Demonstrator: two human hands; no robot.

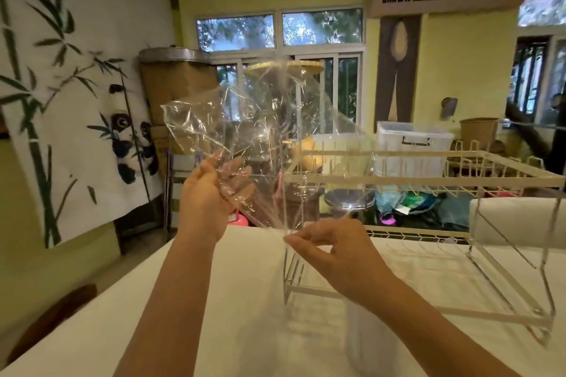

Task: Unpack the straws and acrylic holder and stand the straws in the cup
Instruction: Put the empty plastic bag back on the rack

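Observation:
A crumpled clear plastic bag point(260, 131) is held up in the air above the white table point(214, 315). My left hand point(208, 193) grips the bag's left side, its fingers showing through the film. Lower and to the right, my right hand point(330, 251) pinches the bag's bottom corner between thumb and fingertips. The bag looks empty. No straws can be seen. Below my right forearm a faint see-through shape point(370, 330) stands on the table; I cannot tell whether it is the acrylic holder.
A white two-tier wire dish rack point(428, 177) stands on the table's right half, just behind my right hand. Beyond the table's far edge are cardboard boxes point(177, 86), a white storage bin point(413, 141) and floor clutter. A dark chair back point(52, 318) sits at the lower left.

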